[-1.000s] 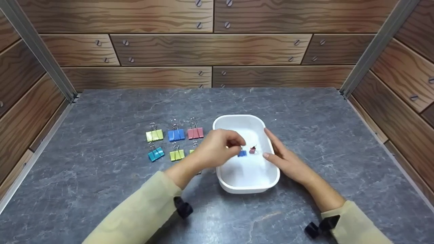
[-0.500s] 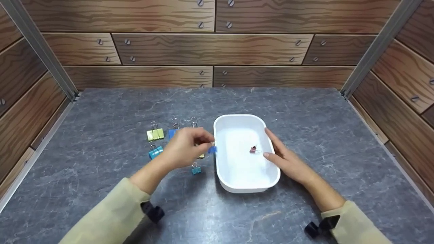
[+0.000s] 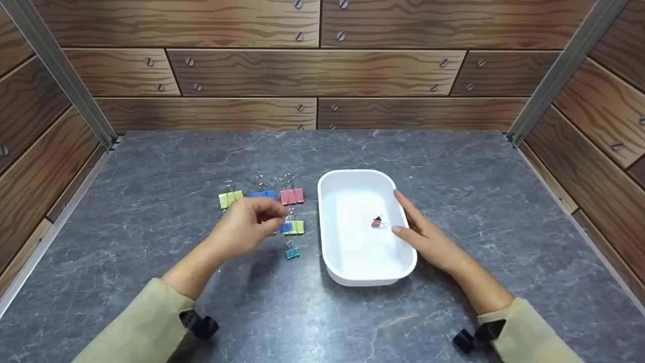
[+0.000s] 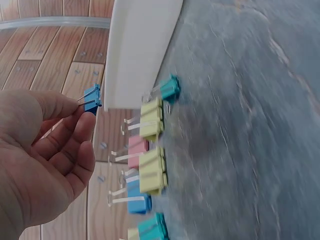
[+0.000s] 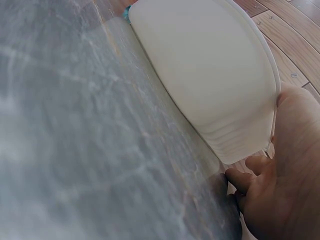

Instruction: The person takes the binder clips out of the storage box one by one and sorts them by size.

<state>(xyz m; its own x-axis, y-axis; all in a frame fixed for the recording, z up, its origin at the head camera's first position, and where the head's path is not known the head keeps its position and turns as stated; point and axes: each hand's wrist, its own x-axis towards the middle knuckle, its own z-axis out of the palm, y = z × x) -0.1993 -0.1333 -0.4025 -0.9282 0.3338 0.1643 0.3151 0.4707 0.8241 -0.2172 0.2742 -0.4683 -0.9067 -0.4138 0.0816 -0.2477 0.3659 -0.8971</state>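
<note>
My left hand [image 3: 247, 227] hovers over the clips on the table, pinching a small blue binder clip [image 4: 93, 100] by its wire handles between thumb and forefinger. The other fingers curl loosely below. In the head view that clip overlaps a lime binder clip [image 3: 299, 227]. On the right, my right hand [image 3: 431, 244] grips the long side of a white plastic tub [image 3: 370, 282], thumb over the rim and fingers outside the wall. One small red binder clip [image 3: 376, 222] lies inside, near my thumb.
Left of the tub, a larger lime clip [image 3: 231, 199], a blue clip [image 3: 262, 194] and a pink clip [image 3: 292, 196] form a back row. A small teal clip [image 3: 292, 253] lies in front. Other clips are partly hidden by my left hand. Wood-patterned walls enclose the table.
My left hand has lifted the small blue binder clip out of the tub and carried it left over the clip rows. My right hand has stayed on the tub.
</note>
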